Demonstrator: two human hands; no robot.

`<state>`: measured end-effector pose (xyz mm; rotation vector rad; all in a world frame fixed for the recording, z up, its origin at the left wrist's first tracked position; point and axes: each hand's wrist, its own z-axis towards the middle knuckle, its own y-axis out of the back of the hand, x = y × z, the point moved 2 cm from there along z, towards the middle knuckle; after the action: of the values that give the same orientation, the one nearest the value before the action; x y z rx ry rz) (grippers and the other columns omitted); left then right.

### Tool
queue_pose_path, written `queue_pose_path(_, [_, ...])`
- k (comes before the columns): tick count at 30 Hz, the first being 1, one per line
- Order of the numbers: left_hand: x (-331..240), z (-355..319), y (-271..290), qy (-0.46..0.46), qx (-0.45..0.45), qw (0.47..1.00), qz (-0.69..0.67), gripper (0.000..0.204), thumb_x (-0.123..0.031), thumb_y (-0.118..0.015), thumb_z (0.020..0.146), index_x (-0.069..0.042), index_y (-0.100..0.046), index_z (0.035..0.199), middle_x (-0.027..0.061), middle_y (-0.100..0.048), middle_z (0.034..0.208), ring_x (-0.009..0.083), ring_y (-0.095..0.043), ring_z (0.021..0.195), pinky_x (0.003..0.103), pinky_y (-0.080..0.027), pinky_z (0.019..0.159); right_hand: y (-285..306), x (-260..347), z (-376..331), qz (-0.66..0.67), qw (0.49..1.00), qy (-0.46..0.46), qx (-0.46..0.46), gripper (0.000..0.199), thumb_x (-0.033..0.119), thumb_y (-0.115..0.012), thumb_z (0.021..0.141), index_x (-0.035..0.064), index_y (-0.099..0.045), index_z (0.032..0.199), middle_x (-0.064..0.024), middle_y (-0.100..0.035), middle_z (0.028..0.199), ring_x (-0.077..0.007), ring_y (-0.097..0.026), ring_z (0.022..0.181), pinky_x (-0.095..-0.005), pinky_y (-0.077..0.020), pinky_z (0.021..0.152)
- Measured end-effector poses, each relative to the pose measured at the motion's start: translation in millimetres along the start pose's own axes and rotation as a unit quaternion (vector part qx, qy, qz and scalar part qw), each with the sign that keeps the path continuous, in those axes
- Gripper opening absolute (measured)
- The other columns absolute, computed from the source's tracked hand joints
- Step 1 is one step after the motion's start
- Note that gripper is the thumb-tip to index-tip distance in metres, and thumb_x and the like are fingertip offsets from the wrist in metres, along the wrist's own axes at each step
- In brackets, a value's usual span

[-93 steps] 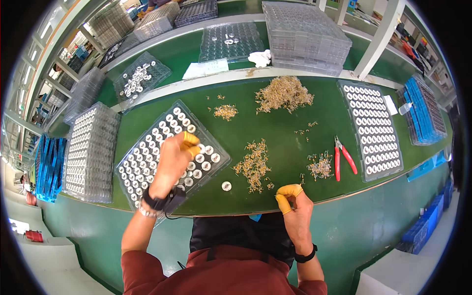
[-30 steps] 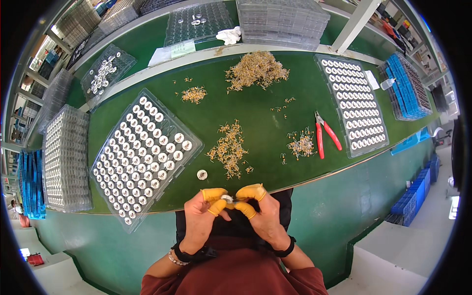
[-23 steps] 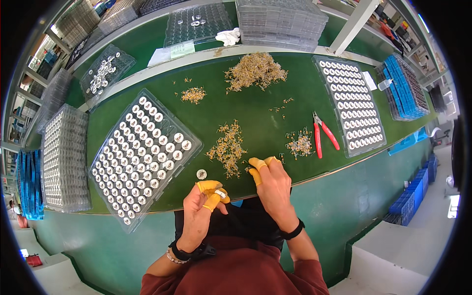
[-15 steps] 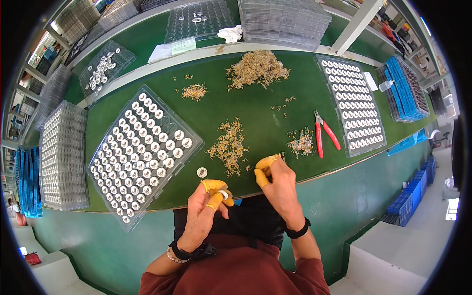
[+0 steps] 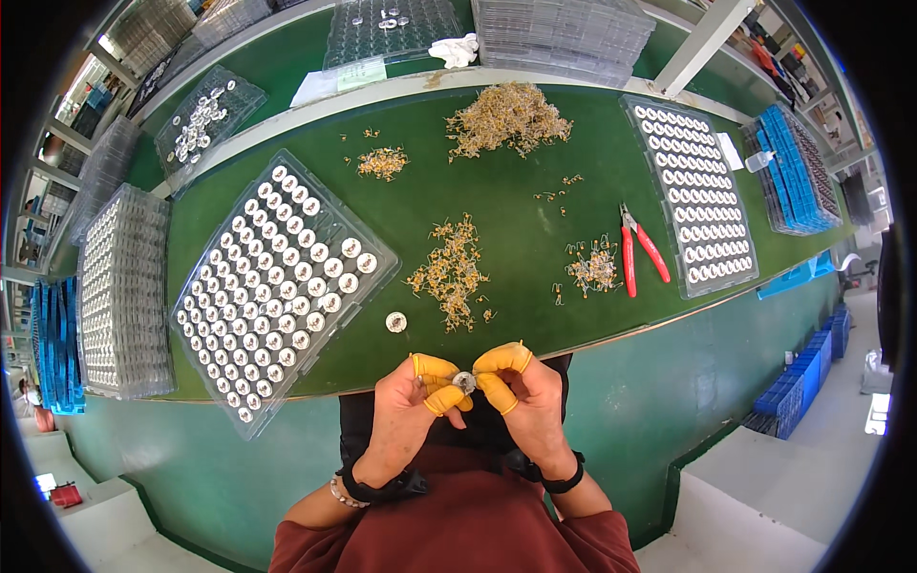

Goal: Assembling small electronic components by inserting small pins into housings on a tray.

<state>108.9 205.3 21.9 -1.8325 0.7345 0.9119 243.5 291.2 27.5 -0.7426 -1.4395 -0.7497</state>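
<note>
Back from the table, right hand [image 5: 528, 396] joins left hand [image 5: 413, 406]; both pinch small round part [image 5: 465, 382] between them.

Yellow rubber finger cots [image 5: 435, 368] on both hands; green felt-like bench top [image 5: 516, 229] beyond them; red-handled cutting pliers [image 5: 642, 250] right of them.

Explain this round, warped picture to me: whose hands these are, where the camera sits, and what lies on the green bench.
No machine here: a person works bare-handed, and a fisheye camera on their head looks down, bending straight edges. The left hand and right hand, with yellow rubber caps on some fingers, together pinch a small round silvery part. On the green workbench lie a clear plastic tray of round white parts, piles of small tan wire pieces, red-handled cutters and a second filled tray.
</note>
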Motion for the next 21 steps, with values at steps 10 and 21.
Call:
queue_pose_path(10, [-6.2,-3.6,-2.7,0.005,0.001,0.999,0.033,0.017,0.003,-0.064,0.087,0.005,-0.058,0.103,0.0104,-0.064,0.094,0.0160,-0.064,0.076,0.026,-0.056,0.058,-4.9,-1.7,-5.1,-0.040,0.998,0.030,-0.033,0.016,-0.012,-0.062,0.083,-0.0026,-0.061,0.096,-0.0058,-0.062,0.091,-0.0109,-0.060,0.079,-0.0236,-0.0506,0.073])
queue_pose_path(21, [-7.9,-4.8,-1.6,0.016,-0.007,0.999,0.045,0.014,0.002,-0.063,0.088,0.005,-0.060,0.102,0.0095,-0.065,0.091,0.0137,-0.064,0.073,0.025,-0.055,0.057,-11.3,3.0,-2.2,-0.204,0.941,0.258,-0.080,0.022,-0.008,-0.070,0.075,0.0011,-0.062,0.094,-0.0121,-0.064,0.087,-0.0237,-0.062,0.069,-0.0295,-0.0512,0.061])
